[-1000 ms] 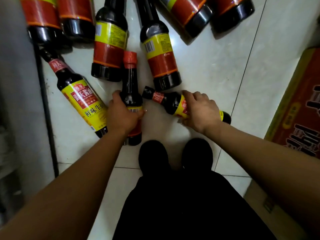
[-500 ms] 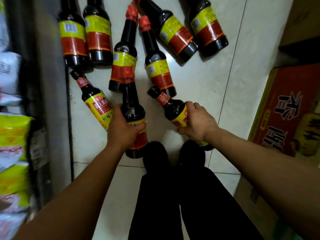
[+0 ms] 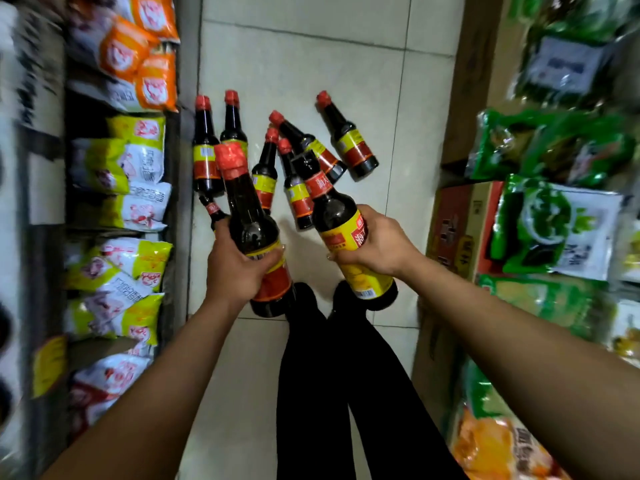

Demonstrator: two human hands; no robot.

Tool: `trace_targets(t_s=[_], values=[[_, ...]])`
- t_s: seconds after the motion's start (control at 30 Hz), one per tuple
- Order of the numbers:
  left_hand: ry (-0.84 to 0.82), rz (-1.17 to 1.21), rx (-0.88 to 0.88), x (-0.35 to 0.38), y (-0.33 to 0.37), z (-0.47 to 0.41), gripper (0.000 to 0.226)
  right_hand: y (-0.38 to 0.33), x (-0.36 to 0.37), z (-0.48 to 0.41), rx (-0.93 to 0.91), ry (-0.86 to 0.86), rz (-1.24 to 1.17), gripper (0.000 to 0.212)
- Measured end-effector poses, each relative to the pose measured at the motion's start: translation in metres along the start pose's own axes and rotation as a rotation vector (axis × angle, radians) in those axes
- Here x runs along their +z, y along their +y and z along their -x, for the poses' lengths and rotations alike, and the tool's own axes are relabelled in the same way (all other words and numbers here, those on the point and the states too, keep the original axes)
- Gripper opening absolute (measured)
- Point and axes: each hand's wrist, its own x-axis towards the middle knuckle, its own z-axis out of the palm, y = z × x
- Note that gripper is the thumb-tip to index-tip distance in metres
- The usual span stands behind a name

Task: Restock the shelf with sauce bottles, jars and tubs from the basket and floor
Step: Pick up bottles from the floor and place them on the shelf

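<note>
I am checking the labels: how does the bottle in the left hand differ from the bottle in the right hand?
The left bottle has a red cap and a red label band; the right bottle has a dark cap, a red neck label and a mostly yellow label. Both are dark sauce bottles, each gripped round the body, necks pointing away.

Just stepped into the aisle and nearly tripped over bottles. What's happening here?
A person is restocking. The left hand grips a red-capped sauce bottle, and the right hand grips a yellow-labelled bottle, both clear of the floor. More bottles lie on the tiled floor ahead, between shelves of packets.
</note>
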Motion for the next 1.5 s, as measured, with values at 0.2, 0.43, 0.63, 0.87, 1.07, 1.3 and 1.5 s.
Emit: trace_targets(t_s=[0.2,0.43,0.63,0.87,1.07,1.3,1.5], values=[[0.048,0.058,0.058,-0.057,0.100,0.083,0.071,-0.072,-0.060,0.101,-0.022,0.043,-0.152,0.065],[0.067,0.148,0.132,-0.115,0.181,0.175,0.085,-0.138,-0.110,0.199,-0.102,0.087,-0.261,0.060],[0.187,0.168,0.233,-0.161,0.230,0.253,0.076,-0.189,-0.142,0.262,-0.268,0.124,-0.230,0.052],[0.324,0.262,0.269,-0.196,0.250,0.320,0.072,-0.228,-0.163,0.305,-0.450,0.066,-0.244,0.060],[0.484,0.358,0.227,-0.203,0.258,0.363,0.077,-0.252,-0.175,0.324,-0.644,0.002,-0.185,0.052],[0.752,0.398,0.150,-0.211,0.249,0.403,0.085,-0.289,-0.160,0.337,-0.821,-0.112,-0.127,0.047],[0.914,0.490,0.172,-0.234,0.229,0.450,0.061,-0.327,-0.118,0.359,-0.952,-0.238,-0.007,0.044]])
